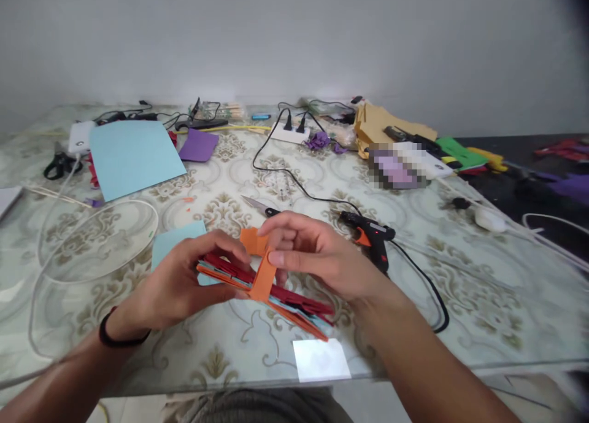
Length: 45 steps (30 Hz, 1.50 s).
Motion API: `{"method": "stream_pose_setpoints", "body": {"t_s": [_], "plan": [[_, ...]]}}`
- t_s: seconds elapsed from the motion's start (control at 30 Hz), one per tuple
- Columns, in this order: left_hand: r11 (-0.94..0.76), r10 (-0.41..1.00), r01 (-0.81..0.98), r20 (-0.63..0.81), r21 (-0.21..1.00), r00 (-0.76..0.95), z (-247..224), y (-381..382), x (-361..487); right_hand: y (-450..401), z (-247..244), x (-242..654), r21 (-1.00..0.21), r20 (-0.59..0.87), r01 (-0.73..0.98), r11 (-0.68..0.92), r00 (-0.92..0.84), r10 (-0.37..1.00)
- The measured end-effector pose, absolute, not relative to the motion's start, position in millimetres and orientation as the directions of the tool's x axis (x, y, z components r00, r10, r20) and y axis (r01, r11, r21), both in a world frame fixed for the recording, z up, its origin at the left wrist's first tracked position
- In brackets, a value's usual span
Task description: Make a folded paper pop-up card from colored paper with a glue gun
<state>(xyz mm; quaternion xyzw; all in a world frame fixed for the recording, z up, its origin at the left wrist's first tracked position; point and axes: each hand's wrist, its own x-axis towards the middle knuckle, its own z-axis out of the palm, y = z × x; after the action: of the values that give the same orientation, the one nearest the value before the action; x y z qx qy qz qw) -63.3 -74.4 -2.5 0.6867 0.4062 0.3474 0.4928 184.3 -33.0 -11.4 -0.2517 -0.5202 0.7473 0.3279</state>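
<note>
Two hands are working close together above the worktop [230, 371], and both are closed on coloured material. The left hand [177, 282] clamps one end of a flat bundle [299, 300], with the thumb below and the fingers above. This bundle has red, light blue and orange layers, and it is held tilted, its free end pointing down to the right, near the front edge of the worktop. An orange strip [263, 283] goes across the bundle around its middle, and the right hand [317, 254] pinches the upper part of this strip between thumb and fingers. Just behind is an orange piece [251, 241]; I cannot tell whether it is joined to the strip.

A smaller light blue sheet [179, 237] lies partly under the left hand. Beyond the hands there is a pointed blade [256, 204] with a dark handle. To the right of the right hand lies a black glue gun [375, 232] with an orange trigger. Farther back are a large light blue sheet [138, 159], a purple piece [199, 145] and a white power strip [289, 132] with two plugs.
</note>
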Motion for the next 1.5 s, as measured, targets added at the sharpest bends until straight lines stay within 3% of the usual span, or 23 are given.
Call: {"method": "stream_pose_setpoints", "body": {"t_s": [0.2,0.4,0.57,0.7,0.83,0.93,1.17,1.37,1.5], "plan": [[-0.383,0.796,0.293,0.152,0.876,0.586,-7.7,-68.1,-68.9,-33.1,-14.2,175.7,-0.961,-0.120,-0.094,-0.259,-0.705,0.699],[-0.678,0.652,0.375,0.281,0.632,0.704,4.9,-70.1,-70.0,-37.9,-18.4,170.4,-0.970,-0.189,0.033,-0.243,-0.731,0.655],[-0.814,0.525,0.351,0.327,0.464,0.786,0.7,-74.3,-64.6,-37.8,-24.9,172.8,-0.985,-0.161,0.160,-0.063,-0.723,0.672],[-0.900,0.416,0.284,0.453,0.332,0.788,2.1,-75.8,-60.4,-35.8,-14.9,181.8,-0.975,-0.103,0.214,0.065,-0.685,0.721],[-0.921,0.383,0.342,0.587,0.185,0.713,10.0,-76.6,-62.1,-34.9,-5.1,188.5,-0.978,-0.136,0.210,0.013,-0.676,0.724],[-0.918,0.362,0.382,0.612,0.104,0.703,11.3,-76.3,-65.0,-34.3,-3.5,189.0,-0.983,-0.148,0.183,-0.025,-0.700,0.699],[-0.900,0.397,0.423,0.587,0.102,0.705,-0.2,-77.0,-75.2,-36.1,-6.9,185.9,-0.963,-0.194,0.269,-0.013,-0.658,0.727],[-0.859,0.487,0.489,0.544,0.154,0.683,-5.6,-72.4,-82.9,-41.2,-5.1,182.1,-0.966,-0.129,0.255,0.036,-0.600,0.789],[-0.842,0.468,0.537,0.557,0.047,0.686,-2.6,-72.8,-80.2,-42.1,-7.3,180.7,-0.971,-0.135,0.239,0.007,-0.573,0.808]]}}
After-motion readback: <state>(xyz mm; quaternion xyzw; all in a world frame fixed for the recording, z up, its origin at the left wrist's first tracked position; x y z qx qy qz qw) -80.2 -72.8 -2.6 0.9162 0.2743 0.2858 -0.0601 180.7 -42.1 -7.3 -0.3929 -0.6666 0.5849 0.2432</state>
